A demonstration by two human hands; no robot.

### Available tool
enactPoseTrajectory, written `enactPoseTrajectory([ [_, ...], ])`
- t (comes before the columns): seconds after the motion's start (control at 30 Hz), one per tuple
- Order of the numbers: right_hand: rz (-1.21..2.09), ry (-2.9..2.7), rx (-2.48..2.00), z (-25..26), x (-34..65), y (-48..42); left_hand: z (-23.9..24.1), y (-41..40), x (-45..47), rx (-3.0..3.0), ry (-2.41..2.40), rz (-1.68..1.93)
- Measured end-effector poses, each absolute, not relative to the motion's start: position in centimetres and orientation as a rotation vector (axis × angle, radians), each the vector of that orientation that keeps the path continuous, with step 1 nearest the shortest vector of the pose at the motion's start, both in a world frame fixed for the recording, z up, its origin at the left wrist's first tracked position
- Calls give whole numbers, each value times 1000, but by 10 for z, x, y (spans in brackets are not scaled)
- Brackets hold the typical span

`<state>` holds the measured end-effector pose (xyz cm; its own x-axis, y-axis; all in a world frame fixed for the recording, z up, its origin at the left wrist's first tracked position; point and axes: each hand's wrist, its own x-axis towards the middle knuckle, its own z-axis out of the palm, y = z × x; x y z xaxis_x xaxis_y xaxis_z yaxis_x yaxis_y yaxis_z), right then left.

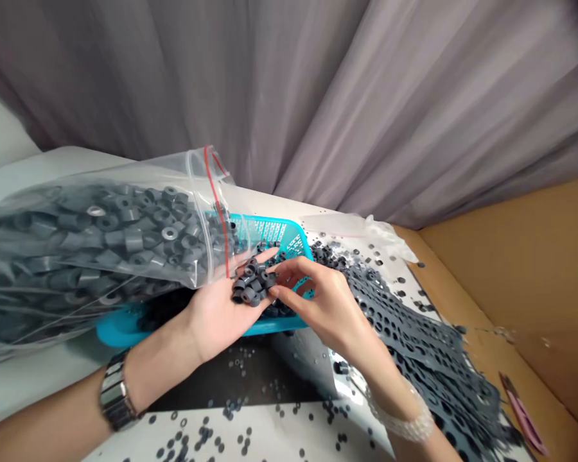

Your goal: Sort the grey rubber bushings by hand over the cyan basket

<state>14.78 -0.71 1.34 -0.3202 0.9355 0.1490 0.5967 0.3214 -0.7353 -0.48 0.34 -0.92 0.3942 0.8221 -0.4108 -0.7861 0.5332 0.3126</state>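
My left hand point(221, 317) lies palm up over the blue basket point(296, 234), cradling a small heap of dark grey rubber bushings point(253, 282). From the right, my right hand point(318, 295) reaches into that heap with thumb and forefinger pinched at a bushing on its edge. A clear zip bag point(200, 192) with a red stripe, bulging with larger-looking grey bushings, leans on the basket's left side. Its mouth is beside my left fingers. More dark pieces lie in the basket, partly hidden by my hands.
Perforated dark rubber sheets point(414, 333) are piled at the right. Small black discs point(202, 436) are scattered across the white table point(270, 430). A pink-handled cutter point(525, 417) rests by the cardboard point(510, 256) at far right. Crumpled clear plastic point(390, 237) lies behind; a grey curtain point(270, 83) hangs beyond.
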Motion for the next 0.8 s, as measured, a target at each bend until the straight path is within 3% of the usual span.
enactPoseTrajectory([
  [0.23, 816, -1970, -1322, 8, 147, -6, -9, 3, -4, 38, 586, 1068],
  [0.53, 1358, -1617, -1149, 4, 162, 10, -8, 1, -5, 15, 558, 1123],
  [0.8, 1559, -1282, -1038, 0, 163, 12, -5, 2, -4, 5, 559, 1112],
])
